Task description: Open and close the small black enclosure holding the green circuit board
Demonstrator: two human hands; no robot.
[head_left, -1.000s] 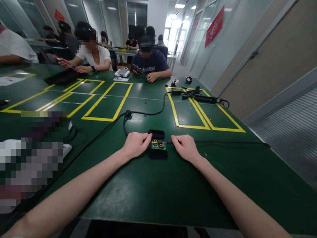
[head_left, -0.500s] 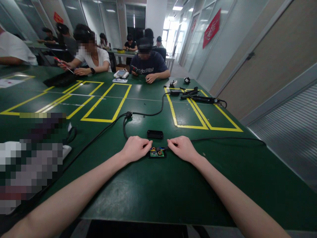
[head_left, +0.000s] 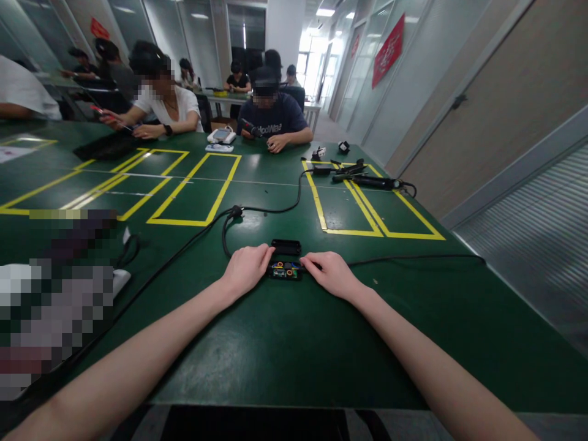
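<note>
A small black case lies on the green table with a green circuit board exposed inside. Copper-coloured coils and blue and yellow wires show on the board. At the case's left end, my left hand is closed on the black cable, most of its grip hidden by the hand. My right hand pinches the other black cable at the right end; this cable runs off to the right. Just beyond the case rests a black lid, hollow side up, touched by neither hand.
A plug lies on the table beyond my left hand. Black tools lie at the far right near yellow tape outlines. Blurred-out items sit at left. Two co-workers work across the table.
Both hands have moved the case slightly away from me and to the left, closer to the lid. The camera view has also shifted a little.
</note>
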